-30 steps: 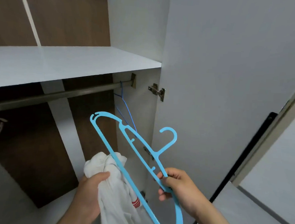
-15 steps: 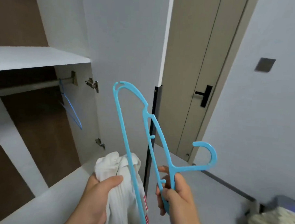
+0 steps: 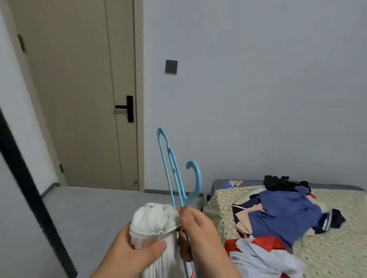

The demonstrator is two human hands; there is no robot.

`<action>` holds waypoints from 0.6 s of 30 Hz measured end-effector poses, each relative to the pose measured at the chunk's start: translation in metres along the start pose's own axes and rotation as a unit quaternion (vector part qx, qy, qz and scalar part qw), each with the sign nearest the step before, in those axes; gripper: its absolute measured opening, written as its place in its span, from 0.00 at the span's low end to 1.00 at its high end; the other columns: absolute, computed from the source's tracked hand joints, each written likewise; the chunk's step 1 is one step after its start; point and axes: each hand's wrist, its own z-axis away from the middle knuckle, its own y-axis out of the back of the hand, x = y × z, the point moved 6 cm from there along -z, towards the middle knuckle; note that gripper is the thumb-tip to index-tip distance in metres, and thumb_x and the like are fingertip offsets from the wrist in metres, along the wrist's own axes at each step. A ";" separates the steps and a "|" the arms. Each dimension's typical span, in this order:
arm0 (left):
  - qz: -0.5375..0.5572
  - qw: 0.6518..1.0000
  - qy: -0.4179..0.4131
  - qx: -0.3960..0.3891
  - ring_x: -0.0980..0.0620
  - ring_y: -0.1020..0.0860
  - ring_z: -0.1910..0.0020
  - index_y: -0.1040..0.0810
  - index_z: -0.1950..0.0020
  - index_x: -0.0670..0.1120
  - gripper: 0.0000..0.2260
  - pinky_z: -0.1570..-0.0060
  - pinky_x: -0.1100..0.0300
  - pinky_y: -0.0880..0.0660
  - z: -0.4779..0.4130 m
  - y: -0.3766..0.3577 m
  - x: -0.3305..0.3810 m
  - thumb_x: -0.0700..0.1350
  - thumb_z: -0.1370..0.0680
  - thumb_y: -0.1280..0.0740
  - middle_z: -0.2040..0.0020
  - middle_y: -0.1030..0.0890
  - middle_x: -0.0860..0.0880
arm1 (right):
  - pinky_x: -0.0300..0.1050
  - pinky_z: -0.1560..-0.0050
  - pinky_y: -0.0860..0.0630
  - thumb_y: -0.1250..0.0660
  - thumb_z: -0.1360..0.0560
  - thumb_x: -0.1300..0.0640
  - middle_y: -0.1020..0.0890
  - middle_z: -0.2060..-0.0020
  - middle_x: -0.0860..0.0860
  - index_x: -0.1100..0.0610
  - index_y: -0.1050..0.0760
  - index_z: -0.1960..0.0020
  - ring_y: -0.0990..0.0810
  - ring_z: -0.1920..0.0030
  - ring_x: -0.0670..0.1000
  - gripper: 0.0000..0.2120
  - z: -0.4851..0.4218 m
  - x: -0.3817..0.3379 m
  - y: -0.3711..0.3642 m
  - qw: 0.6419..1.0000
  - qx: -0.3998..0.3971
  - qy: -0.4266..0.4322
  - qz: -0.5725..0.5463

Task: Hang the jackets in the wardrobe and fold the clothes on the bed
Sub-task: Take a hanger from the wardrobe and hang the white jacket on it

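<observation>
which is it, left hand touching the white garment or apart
Touching: the head view shows the left hand gripping the white garment, thumb across it.

Left grip (image 3: 135, 250), right grip (image 3: 199, 230), both bare; wrists bare as well, and the forearms run bare to the frame's lower edge.

Light-blue hanger (image 3: 178, 172), white garment (image 3: 154, 219), beige dotted bedspread (image 3: 331, 250).

Door (image 3: 75, 92) left; bed (image 3: 342, 240) right, clothes pile (image 3: 284, 216) on it; hanger (image 3: 198, 180) between, garment (image 3: 151, 219) just left of hanger.
</observation>
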 end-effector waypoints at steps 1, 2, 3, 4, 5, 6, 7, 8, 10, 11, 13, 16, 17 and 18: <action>-0.014 0.999 0.005 -0.051 0.51 0.17 0.46 0.24 0.37 0.42 0.30 0.48 0.63 0.22 -0.007 -0.022 -0.004 0.32 0.38 0.22 0.47 0.15 0.46 | 0.35 0.78 0.42 0.27 0.27 0.45 0.32 0.78 0.47 0.56 0.25 0.60 0.37 0.79 0.45 0.15 0.002 -0.004 0.019 1.000 0.015 -0.005 -0.004; -0.021 0.995 0.009 -0.099 0.52 0.17 0.47 0.24 0.37 0.42 0.30 0.51 0.65 0.22 -0.014 -0.044 -0.009 0.30 0.38 0.22 0.47 0.15 0.46 | 0.36 0.77 0.42 0.28 0.24 0.49 0.33 0.78 0.46 0.56 0.25 0.61 0.38 0.79 0.45 0.13 0.004 -0.008 0.038 0.999 0.031 -0.010 -0.005; -0.016 0.991 0.014 -0.135 0.52 0.16 0.49 0.22 0.38 0.42 0.29 0.53 0.66 0.23 -0.020 -0.063 -0.014 0.28 0.37 0.22 0.48 0.15 0.45 | 0.36 0.77 0.43 0.31 0.23 0.54 0.34 0.78 0.46 0.56 0.26 0.61 0.38 0.79 0.44 0.11 0.007 -0.010 0.058 0.999 0.047 -0.012 -0.007; -0.005 0.987 0.017 -0.162 0.52 0.16 0.51 0.19 0.42 0.42 0.25 0.55 0.66 0.22 -0.026 -0.081 -0.019 0.27 0.36 0.24 0.49 0.14 0.44 | 0.37 0.77 0.42 0.32 0.22 0.57 0.34 0.78 0.45 0.56 0.27 0.61 0.38 0.78 0.44 0.10 0.009 -0.014 0.077 0.998 0.061 -0.009 -0.011; 0.004 0.982 0.027 -0.185 0.52 0.15 0.52 0.16 0.46 0.42 0.21 0.56 0.66 0.22 -0.033 -0.098 -0.025 0.28 0.36 0.27 0.50 0.14 0.44 | 0.36 0.77 0.40 0.32 0.23 0.59 0.33 0.78 0.45 0.57 0.27 0.60 0.37 0.78 0.44 0.09 0.013 -0.019 0.094 0.997 0.078 0.000 -0.014; 0.011 0.977 0.042 -0.208 0.52 0.15 0.53 0.14 0.48 0.44 0.20 0.56 0.65 0.21 -0.040 -0.115 -0.032 0.29 0.37 0.29 0.51 0.14 0.43 | 0.35 0.76 0.37 0.30 0.24 0.60 0.31 0.77 0.45 0.58 0.26 0.58 0.35 0.78 0.43 0.06 0.016 -0.022 0.110 0.995 0.093 0.010 -0.020; 0.016 0.972 0.060 -0.227 0.51 0.15 0.54 0.14 0.48 0.44 0.20 0.57 0.64 0.21 -0.048 -0.131 -0.039 0.29 0.37 0.29 0.52 0.14 0.42 | 0.35 0.74 0.34 0.31 0.27 0.60 0.28 0.75 0.46 0.59 0.24 0.56 0.32 0.76 0.43 0.03 0.020 -0.026 0.125 0.994 0.107 0.015 -0.029; 0.021 0.968 0.075 -0.239 0.50 0.16 0.55 0.14 0.50 0.44 0.19 0.56 0.63 0.20 -0.056 -0.145 -0.047 0.30 0.37 0.27 0.52 0.14 0.41 | 0.36 0.71 0.30 0.32 0.29 0.61 0.25 0.71 0.49 0.63 0.23 0.53 0.29 0.73 0.44 0.06 0.023 -0.027 0.140 0.992 0.120 0.013 -0.044; 0.016 0.965 0.099 -0.242 0.49 0.16 0.55 0.12 0.54 0.47 0.16 0.54 0.58 0.19 -0.075 -0.166 -0.061 0.31 0.37 0.22 0.53 0.14 0.41 | 0.41 0.64 0.25 0.33 0.31 0.65 0.21 0.61 0.59 0.71 0.23 0.47 0.24 0.64 0.51 0.14 0.028 -0.026 0.171 0.984 0.159 0.000 -0.082; 0.014 0.965 0.116 -0.233 0.48 0.16 0.55 0.12 0.55 0.49 0.15 0.54 0.55 0.19 -0.086 -0.173 -0.067 0.32 0.36 0.23 0.54 0.14 0.41 | 0.44 0.62 0.26 0.34 0.33 0.66 0.21 0.58 0.62 0.72 0.23 0.46 0.24 0.62 0.54 0.17 0.031 -0.025 0.186 0.979 0.181 -0.004 -0.096; 0.036 0.961 0.160 -0.222 0.44 0.15 0.57 0.13 0.55 0.44 0.10 0.58 0.51 0.17 -0.109 -0.187 -0.078 0.33 0.33 0.28 0.55 0.15 0.39 | 0.42 0.65 0.24 0.36 0.37 0.66 0.21 0.60 0.61 0.67 0.19 0.51 0.23 0.65 0.53 0.16 0.037 -0.026 0.214 0.966 0.230 0.002 -0.118; 0.044 0.942 0.207 -0.260 0.34 0.17 0.53 0.18 0.46 0.39 0.16 0.49 0.40 0.21 -0.144 -0.210 -0.088 0.32 0.33 0.29 0.52 0.16 0.34 | 0.43 0.66 0.25 0.37 0.38 0.67 0.21 0.63 0.61 0.62 0.20 0.53 0.22 0.67 0.54 0.15 0.046 -0.035 0.258 0.936 0.327 0.018 -0.130; 0.034 0.939 0.208 -0.270 0.34 0.17 0.52 0.19 0.44 0.38 0.16 0.46 0.39 0.23 -0.157 -0.219 -0.090 0.31 0.31 0.30 0.51 0.17 0.34 | 0.45 0.64 0.24 0.37 0.35 0.68 0.20 0.62 0.61 0.62 0.20 0.51 0.21 0.66 0.54 0.14 0.050 -0.039 0.273 0.925 0.358 0.019 -0.128; 0.023 0.936 0.210 -0.281 0.34 0.17 0.53 0.20 0.43 0.38 0.16 0.46 0.39 0.23 -0.170 -0.229 -0.092 0.29 0.29 0.31 0.51 0.17 0.34 | 0.45 0.63 0.22 0.38 0.32 0.69 0.19 0.62 0.61 0.62 0.20 0.49 0.20 0.65 0.55 0.14 0.056 -0.044 0.287 0.915 0.385 0.018 -0.121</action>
